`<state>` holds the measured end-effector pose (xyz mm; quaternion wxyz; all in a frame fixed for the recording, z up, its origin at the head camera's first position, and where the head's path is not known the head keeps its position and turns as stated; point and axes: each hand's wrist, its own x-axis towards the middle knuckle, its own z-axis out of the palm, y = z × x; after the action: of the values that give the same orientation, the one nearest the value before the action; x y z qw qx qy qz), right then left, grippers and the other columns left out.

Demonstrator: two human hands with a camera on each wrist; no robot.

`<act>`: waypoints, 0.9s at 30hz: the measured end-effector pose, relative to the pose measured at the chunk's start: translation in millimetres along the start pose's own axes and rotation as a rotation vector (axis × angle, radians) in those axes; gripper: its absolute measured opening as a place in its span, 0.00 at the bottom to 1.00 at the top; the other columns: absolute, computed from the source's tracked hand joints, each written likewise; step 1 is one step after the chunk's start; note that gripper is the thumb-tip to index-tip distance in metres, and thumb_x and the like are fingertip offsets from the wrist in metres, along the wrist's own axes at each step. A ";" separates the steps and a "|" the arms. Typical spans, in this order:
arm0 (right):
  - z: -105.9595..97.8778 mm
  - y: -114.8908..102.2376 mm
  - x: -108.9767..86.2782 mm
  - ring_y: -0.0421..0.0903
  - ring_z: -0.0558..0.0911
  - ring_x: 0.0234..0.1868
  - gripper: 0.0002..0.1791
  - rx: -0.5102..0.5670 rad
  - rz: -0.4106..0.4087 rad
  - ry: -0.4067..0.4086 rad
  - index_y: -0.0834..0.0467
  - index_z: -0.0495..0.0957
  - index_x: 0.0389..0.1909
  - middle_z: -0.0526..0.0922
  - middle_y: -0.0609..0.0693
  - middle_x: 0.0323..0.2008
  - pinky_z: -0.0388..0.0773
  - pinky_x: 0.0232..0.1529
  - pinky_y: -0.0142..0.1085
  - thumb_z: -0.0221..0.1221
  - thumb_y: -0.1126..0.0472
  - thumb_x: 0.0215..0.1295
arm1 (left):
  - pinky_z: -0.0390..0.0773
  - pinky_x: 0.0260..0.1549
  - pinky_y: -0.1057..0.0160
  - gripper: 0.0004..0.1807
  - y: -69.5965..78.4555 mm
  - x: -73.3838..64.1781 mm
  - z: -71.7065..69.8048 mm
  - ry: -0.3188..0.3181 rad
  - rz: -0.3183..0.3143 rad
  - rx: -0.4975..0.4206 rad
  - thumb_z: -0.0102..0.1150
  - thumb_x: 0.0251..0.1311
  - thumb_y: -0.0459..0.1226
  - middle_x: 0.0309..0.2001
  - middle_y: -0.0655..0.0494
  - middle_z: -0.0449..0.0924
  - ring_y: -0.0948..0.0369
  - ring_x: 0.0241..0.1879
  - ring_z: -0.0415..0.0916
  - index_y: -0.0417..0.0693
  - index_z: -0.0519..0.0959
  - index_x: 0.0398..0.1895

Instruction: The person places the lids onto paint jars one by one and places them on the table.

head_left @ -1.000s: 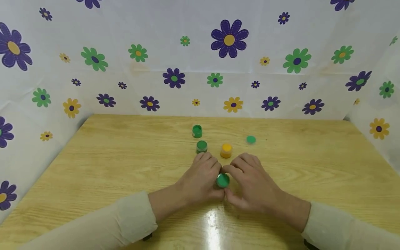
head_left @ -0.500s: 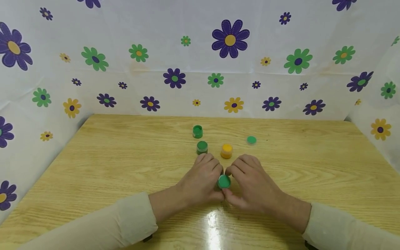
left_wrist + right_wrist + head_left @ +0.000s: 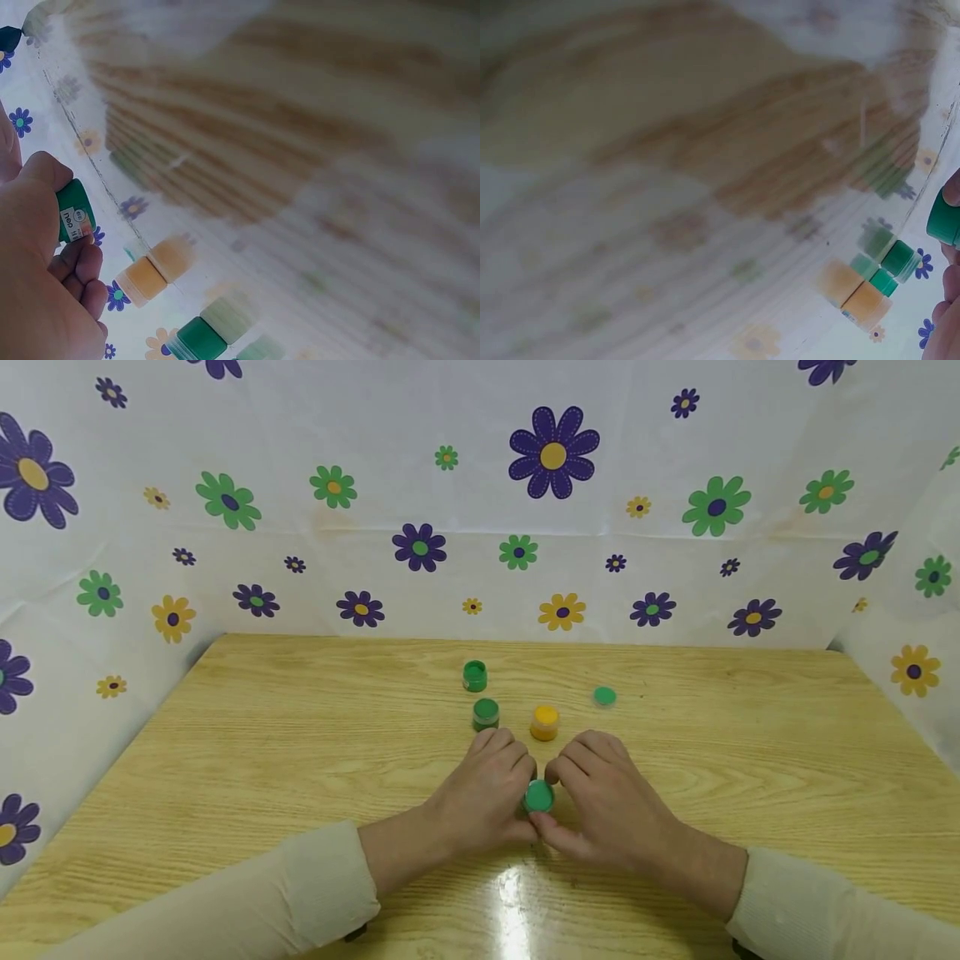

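A small green paint jar (image 3: 538,797) with a lighter green top stands between my two hands over the table. My left hand (image 3: 483,793) grips it from the left side; in the left wrist view the jar (image 3: 76,212) shows a white label between thumb and fingers. From the right, my right hand (image 3: 603,802) pinches the jar near its top, thumb at the near edge and index finger at the far edge. Only the edge of that grip shows in the right wrist view, beside the jar's green side (image 3: 943,219).
Beyond my hands stand a dark green jar (image 3: 485,713), a yellow-orange jar (image 3: 544,723) and, farther back, a green jar (image 3: 475,676) that looks uncovered. A loose green lid (image 3: 604,696) lies to the right. A flowered cloth (image 3: 480,493) hangs behind the wooden table (image 3: 300,718).
Both hands keep hold of the green jar. The right index finger and thumb have shifted slightly around its top; the other jars and the loose lid stay in place.
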<state>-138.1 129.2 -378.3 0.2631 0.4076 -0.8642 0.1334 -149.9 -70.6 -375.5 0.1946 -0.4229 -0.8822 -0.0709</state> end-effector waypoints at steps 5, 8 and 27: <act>0.2 0.6 -1.4 0.46 0.72 0.41 0.18 -0.003 0.015 -0.027 0.55 0.76 0.33 0.75 0.46 0.33 0.70 0.52 0.44 0.64 0.44 0.56 | 0.64 0.42 0.63 0.25 0.2 -0.8 1.2 -0.001 0.001 0.013 0.74 0.43 0.59 0.27 0.61 0.74 0.61 0.34 0.63 0.50 0.75 0.25; 0.4 0.4 -1.5 0.46 0.72 0.43 0.19 0.002 0.019 -0.035 0.55 0.77 0.36 0.77 0.46 0.34 0.70 0.52 0.44 0.64 0.43 0.55 | 0.64 0.43 0.63 0.26 0.2 -1.3 2.1 -0.006 -0.002 0.018 0.75 0.42 0.59 0.27 0.61 0.74 0.61 0.34 0.63 0.49 0.76 0.25; 2.2 -1.4 -1.4 0.46 0.71 0.45 0.16 0.022 0.027 -0.063 0.54 0.78 0.37 0.76 0.45 0.36 0.68 0.52 0.44 0.62 0.48 0.52 | 0.63 0.42 0.64 0.22 0.2 -1.4 5.2 0.002 0.000 0.002 0.73 0.44 0.56 0.27 0.62 0.74 0.62 0.34 0.63 0.50 0.76 0.26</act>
<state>-137.0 128.3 -380.9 0.2293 0.4029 -0.8759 0.1337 -150.4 -70.0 -380.8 0.1959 -0.4227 -0.8820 -0.0703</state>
